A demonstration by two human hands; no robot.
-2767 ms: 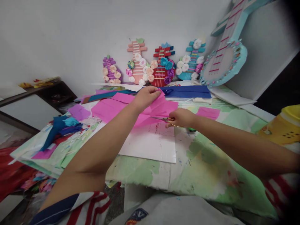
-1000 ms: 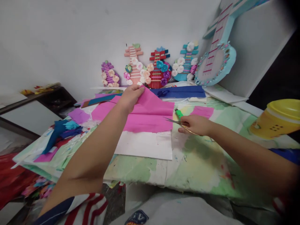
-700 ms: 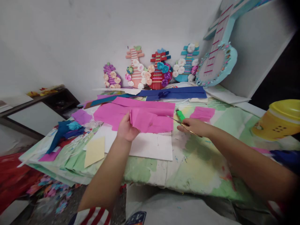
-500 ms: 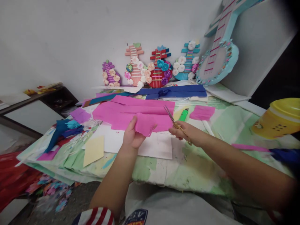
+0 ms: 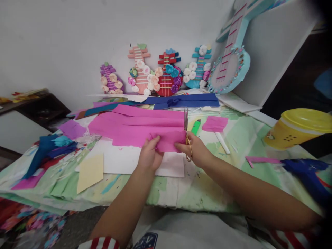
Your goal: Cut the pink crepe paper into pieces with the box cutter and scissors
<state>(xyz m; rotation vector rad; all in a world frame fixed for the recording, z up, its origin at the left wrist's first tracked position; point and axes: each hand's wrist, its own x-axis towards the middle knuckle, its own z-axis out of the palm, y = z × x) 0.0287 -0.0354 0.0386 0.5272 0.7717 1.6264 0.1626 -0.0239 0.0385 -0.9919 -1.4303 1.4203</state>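
Note:
Pinched between the thumb and fingers of my left hand (image 5: 150, 154) is a small piece of pink crepe paper (image 5: 169, 141). My right hand (image 5: 195, 150) holds gold-handled scissors (image 5: 186, 121), their blades pointing away from me beside the right edge of the pink piece. The right thumb also reaches that piece's lower right edge. Behind both hands, larger pink crepe paper sheets (image 5: 135, 121) lie spread on the table. A white sheet (image 5: 121, 157) lies under them. Near the scissors is a green utility knife (image 5: 196, 127).
Decorated paper guitars (image 5: 167, 76) lean on the wall behind blue paper strips (image 5: 186, 101). At right stand a yellow lidded tub (image 5: 295, 131) and a blue glue gun (image 5: 306, 176). A pink square (image 5: 214, 123), a cream card (image 5: 90, 173) and coloured scraps (image 5: 52, 148) lie around.
My right hand has brought the scissors left and upright to the pink piece's edge. The held piece now lies flatter and stretches between both hands. The view has shifted slightly right.

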